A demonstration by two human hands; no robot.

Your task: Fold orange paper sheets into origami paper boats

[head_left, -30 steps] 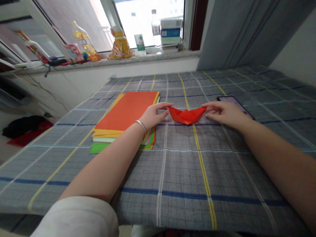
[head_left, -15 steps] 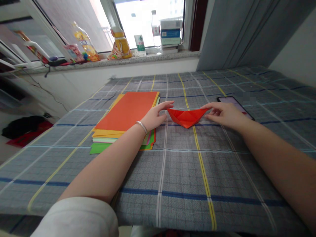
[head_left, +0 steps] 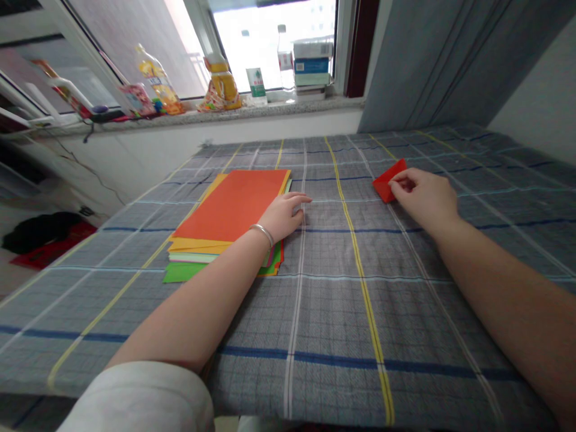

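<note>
A folded red paper boat (head_left: 386, 183) is pinched between the thumb and fingers of my right hand (head_left: 425, 195), on the right part of the checked cloth. Part of the boat is hidden behind those fingers. My left hand (head_left: 284, 214) holds nothing; its fingers are apart and point to the right. It rests at the right edge of a stack of coloured paper (head_left: 234, 204), whose top sheet is orange. Yellow, white and green sheets show at the stack's near end.
A grey checked cloth (head_left: 333, 312) covers the table. Along the windowsill (head_left: 270, 108) stand a yellow-labelled bottle (head_left: 159, 81), a green and white tube (head_left: 256, 86), a clear bottle (head_left: 285, 57) and stacked boxes (head_left: 311, 65). A grey curtain (head_left: 423, 60) hangs at the right.
My right hand has carried the red paper boat up and to the right, and the boat has turned. My left hand has let go of its end and stays nearly in place. The phone is hidden now.
</note>
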